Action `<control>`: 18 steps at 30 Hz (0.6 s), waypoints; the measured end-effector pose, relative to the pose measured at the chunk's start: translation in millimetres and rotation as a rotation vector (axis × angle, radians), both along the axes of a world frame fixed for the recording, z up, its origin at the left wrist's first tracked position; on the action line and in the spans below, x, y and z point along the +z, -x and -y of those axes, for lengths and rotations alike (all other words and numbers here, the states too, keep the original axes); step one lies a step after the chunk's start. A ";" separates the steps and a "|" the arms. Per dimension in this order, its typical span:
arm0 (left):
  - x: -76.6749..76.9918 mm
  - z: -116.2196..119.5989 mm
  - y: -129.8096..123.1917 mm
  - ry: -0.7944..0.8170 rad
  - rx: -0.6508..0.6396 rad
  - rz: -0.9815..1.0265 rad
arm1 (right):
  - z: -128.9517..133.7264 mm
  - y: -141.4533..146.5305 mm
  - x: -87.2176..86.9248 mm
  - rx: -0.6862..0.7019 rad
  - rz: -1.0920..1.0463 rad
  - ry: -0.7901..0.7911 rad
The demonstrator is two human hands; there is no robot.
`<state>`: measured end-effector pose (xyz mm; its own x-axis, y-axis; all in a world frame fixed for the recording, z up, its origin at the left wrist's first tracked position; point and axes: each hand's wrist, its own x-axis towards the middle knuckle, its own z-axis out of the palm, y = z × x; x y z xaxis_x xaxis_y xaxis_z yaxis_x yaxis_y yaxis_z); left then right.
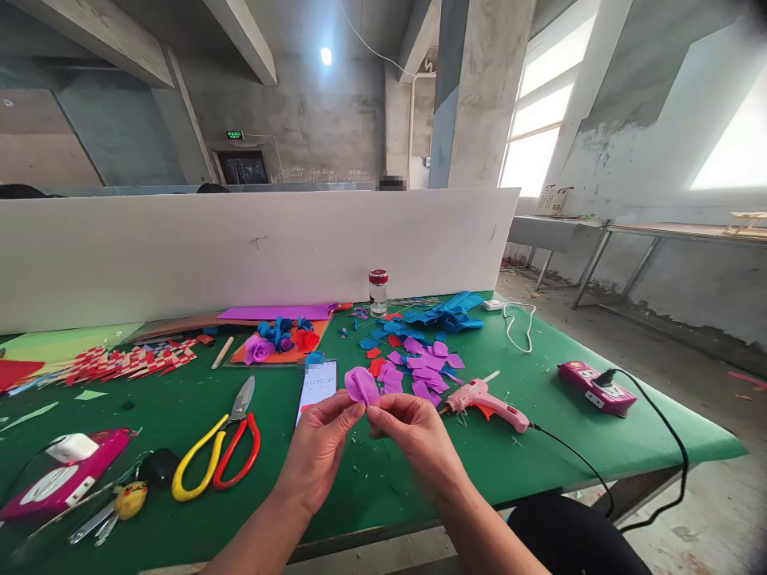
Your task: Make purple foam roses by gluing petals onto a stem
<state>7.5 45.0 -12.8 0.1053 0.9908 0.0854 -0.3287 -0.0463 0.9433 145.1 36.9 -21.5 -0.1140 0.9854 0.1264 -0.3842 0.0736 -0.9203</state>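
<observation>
Power strip (89, 471), magenta, at far left with a white plug in it. Scissors (240, 403) next, yellow and red handles, blades parted. Orange sheet (286, 358) behind them bears purple, blue and red paper flowers (260, 348). Phone (323, 382) just right of these, lit screen showing a timer.

Left hand (320, 447): thumb and index finger pinched on the lower left edge of the purple petal (362, 386). Petal is held up between both hands above the green table (365, 511), spread and curved, its foot gathered at the fingertips. Judged very light, soft and thin; likely to crease or tear under a hard pull. Best grip would be the gathered foot, leaving the broad rim free.

Glass jar (378, 299) stands upright behind, red lid on; contents not discernible. Right hand (419, 439): thumb and index finger pinched on the petal's lower right edge, close beside the left fingertips. Loose purple pieces (427, 363) lie beyond it. Pink glue gun (482, 399) lies on its side, a translucent stick protruding. Second power strip (581, 383) at far right, black plug inserted.
</observation>
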 end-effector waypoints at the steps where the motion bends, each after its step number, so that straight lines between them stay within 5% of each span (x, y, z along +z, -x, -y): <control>1: 0.2 -0.1 0.8 -0.002 -0.001 0.000 | 0.2 0.4 -0.3 0.000 -0.002 -0.001; 12: -6.2 -5.4 12.7 0.058 -0.060 0.138 | 3.1 -2.8 1.5 0.063 -0.094 0.017; 18: -3.3 -3.6 7.9 -0.057 -0.095 0.017 | 3.3 -2.5 0.9 0.112 -0.078 0.018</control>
<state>-0.4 48.7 -16.1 0.1964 0.9700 0.1435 -0.3499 -0.0674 0.9344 147.6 33.6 -20.5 -0.2140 0.9693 0.1213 -0.4595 0.0097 -0.8881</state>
